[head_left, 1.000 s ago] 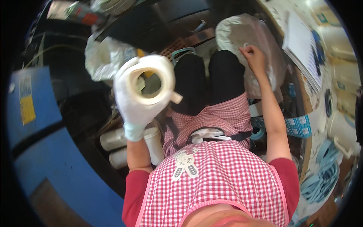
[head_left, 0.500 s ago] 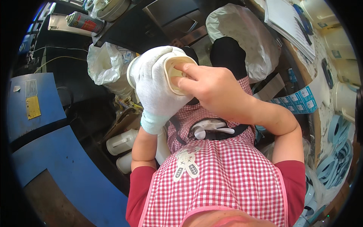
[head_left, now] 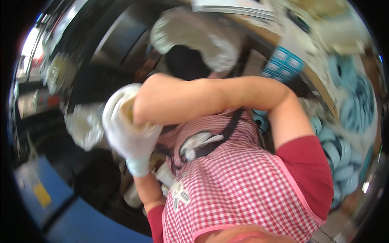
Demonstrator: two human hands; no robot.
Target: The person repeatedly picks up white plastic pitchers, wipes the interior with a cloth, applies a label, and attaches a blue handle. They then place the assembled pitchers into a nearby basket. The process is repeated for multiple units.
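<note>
My left hand (head_left: 127, 135), in a white knit glove, is wrapped round a cream-coloured plastic cup-like container (head_left: 130, 111). Most of its body is hidden by the glove, and only part of the mouth shows. My bare right hand (head_left: 160, 99) reaches across from the right, its fingers down in the container's mouth. Those fingers are out of sight, so whether they pinch anything does not show. Both hands are somewhat smeared by motion. Below them is my red-checked apron (head_left: 239, 174), with a white object in its dark-edged pocket.
A clear plastic bag (head_left: 202, 30) lines a bin ahead. On the right bench lie a sheet of blue-and-white labels (head_left: 282, 65), stacked paper (head_left: 235, 7) and many light-blue curved plastic parts (head_left: 356, 101). Blue panels (head_left: 95, 222) stand at lower left, another plastic bag (head_left: 85, 125) above them.
The view has turned, and both hands with the container have shifted left in the picture. My right hand has gone deeper into the mouth; its fingertips, visible before, are now hidden.
</note>
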